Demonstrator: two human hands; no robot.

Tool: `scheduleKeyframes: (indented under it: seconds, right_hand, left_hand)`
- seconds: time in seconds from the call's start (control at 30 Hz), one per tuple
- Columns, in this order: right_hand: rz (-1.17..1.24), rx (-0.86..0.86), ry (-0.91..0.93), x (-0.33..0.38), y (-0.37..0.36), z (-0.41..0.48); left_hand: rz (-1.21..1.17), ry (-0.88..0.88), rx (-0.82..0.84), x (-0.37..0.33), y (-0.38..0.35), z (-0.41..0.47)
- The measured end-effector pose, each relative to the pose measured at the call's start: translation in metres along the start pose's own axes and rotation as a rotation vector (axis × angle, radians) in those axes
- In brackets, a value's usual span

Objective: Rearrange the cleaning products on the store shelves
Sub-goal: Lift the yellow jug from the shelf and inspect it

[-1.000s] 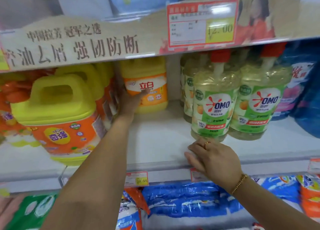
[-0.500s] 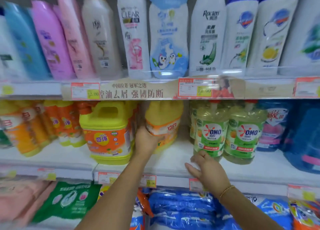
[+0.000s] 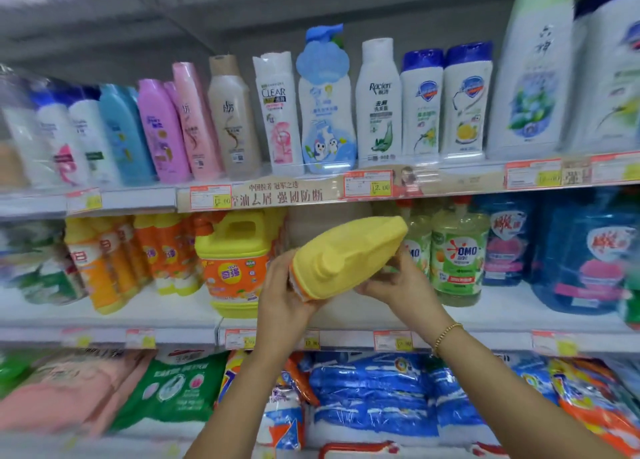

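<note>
I see both hands holding the yellow bottle [image 3: 346, 254] tilted in the air in front of the middle shelf [image 3: 162, 308]. My left hand [image 3: 282, 294] grips its label end at 8 o'clock. My right hand [image 3: 398, 283] curls under it at 4 o'clock. The bottle is opaque, so I cannot tell its contents. At 3 o'clock 1 OMO bottle [image 3: 457, 254] holds pale green liquid.

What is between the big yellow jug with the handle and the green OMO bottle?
In the head view, a yellow bottle, tipped sideways, is held by the left hand and the right hand, between the big jug and the OMO bottle.
</note>
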State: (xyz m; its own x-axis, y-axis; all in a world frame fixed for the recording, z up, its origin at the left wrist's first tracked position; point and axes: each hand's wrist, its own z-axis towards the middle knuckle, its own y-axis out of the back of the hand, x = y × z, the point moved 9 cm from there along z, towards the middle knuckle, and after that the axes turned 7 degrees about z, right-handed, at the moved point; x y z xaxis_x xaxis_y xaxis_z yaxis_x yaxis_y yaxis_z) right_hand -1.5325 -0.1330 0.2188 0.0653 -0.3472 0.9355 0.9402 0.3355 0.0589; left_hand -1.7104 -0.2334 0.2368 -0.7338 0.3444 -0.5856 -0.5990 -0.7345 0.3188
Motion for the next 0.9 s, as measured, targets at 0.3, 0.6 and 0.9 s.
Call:
scheduleKeyframes:
  seconds: [0.3,0.6,0.9]
  right_hand:
    - [-0.016,-0.064,0.426,0.12,0.051,-0.056]
    - [-0.904,-0.176,0.913,0.116,0.057,-0.125]
    - [-1.089,-0.43,1.429,0.152,0.024,-0.153]
  left_hand:
    - [-0.319,0.155,-0.026,-0.088,0.007,0.001]
    - [-0.902,0.416,0.065,-0.13,-0.005,-0.001]
    - [-1.033,0.537,0.217,-0.142,-0.018,-0.015]
